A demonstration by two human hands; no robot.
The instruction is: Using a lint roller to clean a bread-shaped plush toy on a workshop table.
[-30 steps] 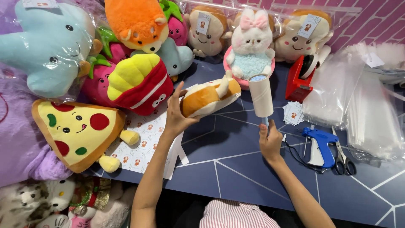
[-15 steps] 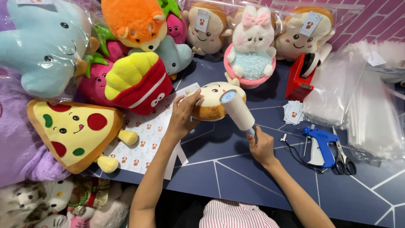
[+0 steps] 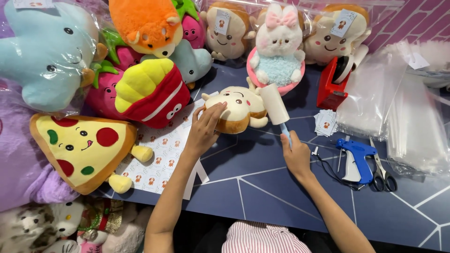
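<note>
Your bread plush toy [image 3: 236, 110] lies on the dark blue tabletop [image 3: 262, 187], just in front of the pink bowl bunny [image 3: 277, 51]. Your left hand [image 3: 206, 129] presses down on its near side, fingers spread over the top and closed loosely against the fabric. Your right hand [image 3: 296, 157] is wrapped tight around the blue handle of one lint roller [image 3: 275, 104], and the white roll rests against the toy's right edge, tilted up and away from you.

Under your left wrist there is one sheet of small stickers [image 3: 161, 154], lying flat and partly tucked beneath the pizza slice plush [image 3: 82, 147]. Beside that sits one red fries plush [image 3: 152, 93], and behind it one orange fox plush [image 3: 145, 21] and one light blue plush [image 3: 47, 51] in clear wrap.

Along the back you have three more bread-shaped plush toys in bags, one left of the bunny and two to its right. Right of the bunny stands one red tape dispenser [image 3: 333, 86]. Near your right hand lie a small stack of tags [image 3: 326, 122], one blue tagging gun [image 3: 356, 159] and one pair of scissors [image 3: 382, 171], with a heap of clear plastic bags [image 3: 398, 107] beyond them.
</note>
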